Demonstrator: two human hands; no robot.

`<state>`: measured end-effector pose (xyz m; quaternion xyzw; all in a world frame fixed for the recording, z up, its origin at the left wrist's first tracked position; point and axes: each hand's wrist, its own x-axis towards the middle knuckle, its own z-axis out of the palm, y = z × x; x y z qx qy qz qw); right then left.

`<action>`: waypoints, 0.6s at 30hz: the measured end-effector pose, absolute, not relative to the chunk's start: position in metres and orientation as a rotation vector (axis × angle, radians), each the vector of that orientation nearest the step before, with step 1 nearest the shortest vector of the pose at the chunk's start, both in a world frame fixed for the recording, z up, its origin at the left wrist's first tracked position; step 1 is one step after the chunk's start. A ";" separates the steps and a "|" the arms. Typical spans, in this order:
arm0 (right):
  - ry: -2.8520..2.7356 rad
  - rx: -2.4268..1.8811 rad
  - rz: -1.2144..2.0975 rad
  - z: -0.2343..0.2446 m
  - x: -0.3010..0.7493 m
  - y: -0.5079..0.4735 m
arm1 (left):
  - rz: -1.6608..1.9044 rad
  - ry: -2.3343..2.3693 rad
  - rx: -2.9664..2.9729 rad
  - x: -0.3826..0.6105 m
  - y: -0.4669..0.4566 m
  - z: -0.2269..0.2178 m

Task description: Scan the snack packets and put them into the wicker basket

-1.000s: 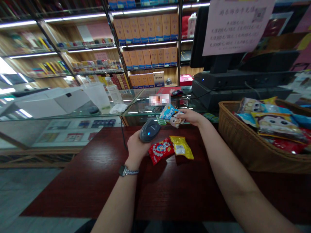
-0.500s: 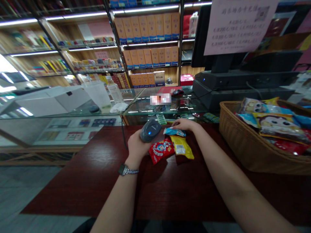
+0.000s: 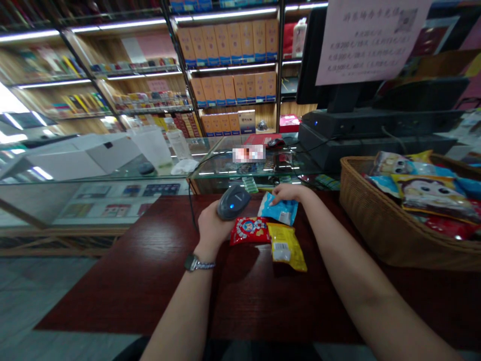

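Note:
My left hand (image 3: 212, 224) is closed round a dark grey barcode scanner (image 3: 233, 201) with a blue light on its top, held above the table. A black cord hangs beside it. With my right hand (image 3: 286, 192) I grip a blue snack bag (image 3: 278, 208) by its upper edge, thumb on the near face; a pale label shows at its lower right. Below the scanner a red snack bag (image 3: 249, 230) lies on the dark wooden table (image 3: 158, 281). A yellow snack bag (image 3: 287, 246), its barcode label facing up, lies right of it, their edges meeting.
On the right stands a wicker basket (image 3: 379, 225) filled with snack bags. Behind it is a black monitor (image 3: 311, 55) with a pink paper sign (image 3: 370, 42). A glass counter (image 3: 210, 173) runs along the table's far side, bearing a white box (image 3: 82, 155) and a plastic pitcher (image 3: 152, 145).
My right hand has raised and turned the blue bag so its face shows. The yellow bag has slid toward me and the red bag has turned slightly. The scanner has barely moved.

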<state>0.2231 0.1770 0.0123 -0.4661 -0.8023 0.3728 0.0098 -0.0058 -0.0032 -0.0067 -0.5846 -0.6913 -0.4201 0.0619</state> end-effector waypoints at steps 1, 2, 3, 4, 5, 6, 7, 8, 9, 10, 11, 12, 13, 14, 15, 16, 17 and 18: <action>-2.487 -1.456 1.177 0.012 0.225 0.177 | -1.274 -2.088 -1.768 -0.006 -0.003 -0.007; -2.447 -1.455 1.202 0.012 0.227 0.178 | -1.277 -2.085 -1.770 -0.006 -0.003 -0.007; -2.373 -1.441 1.248 0.011 0.229 0.177 | -1.282 -2.081 -1.773 -0.006 -0.003 -0.007; -2.269 -1.401 1.312 0.011 0.231 0.177 | -1.288 -2.077 -1.778 -0.006 -0.003 -0.008; -2.147 -1.337 1.384 0.012 0.232 0.176 | -1.296 -2.071 -1.784 -0.007 -0.003 -0.008; -2.027 -1.255 1.454 0.013 0.233 0.176 | -1.304 -2.065 -1.791 -0.008 -0.002 -0.009; -1.929 -1.161 1.509 0.014 0.234 0.176 | -1.311 -2.058 -1.798 -0.008 -0.002 -0.010; -1.871 -1.067 1.536 0.015 0.234 0.176 | -1.318 -2.053 -1.805 -0.009 -0.002 -0.010; -1.865 -0.981 1.527 0.017 0.234 0.176 | -1.324 -2.048 -1.811 -0.009 -0.001 -0.010; -1.874 -0.910 1.496 0.019 0.233 0.176 | -1.329 -2.044 -1.816 -0.010 -0.001 -0.010; -1.883 -0.851 1.461 0.021 0.233 0.177 | -1.334 -2.040 -1.821 -0.010 -0.001 -0.010; -1.889 -0.802 1.432 0.023 0.233 0.177 | -1.339 -2.036 -1.825 -0.009 -0.001 -0.010; -1.893 -0.770 1.415 0.024 0.233 0.177 | -1.345 -2.031 -1.829 -0.009 -0.002 -0.009; -1.897 -0.750 1.408 0.026 0.234 0.177 | -1.351 -2.027 -1.832 -0.009 -0.002 -0.008; -1.898 -0.739 1.404 0.027 0.235 0.178 | -1.357 -2.023 -1.837 -0.008 -0.002 -0.008; -1.901 -0.733 1.392 0.028 0.236 0.178 | -1.362 -2.018 -1.843 -0.008 -0.003 -0.007; -1.906 -0.728 1.369 0.029 0.237 0.179 | -1.365 -2.013 -1.853 -0.008 -0.003 -0.007; -1.906 -0.724 1.342 0.029 0.238 0.180 | -1.367 -2.009 -1.865 -0.008 -0.003 -0.006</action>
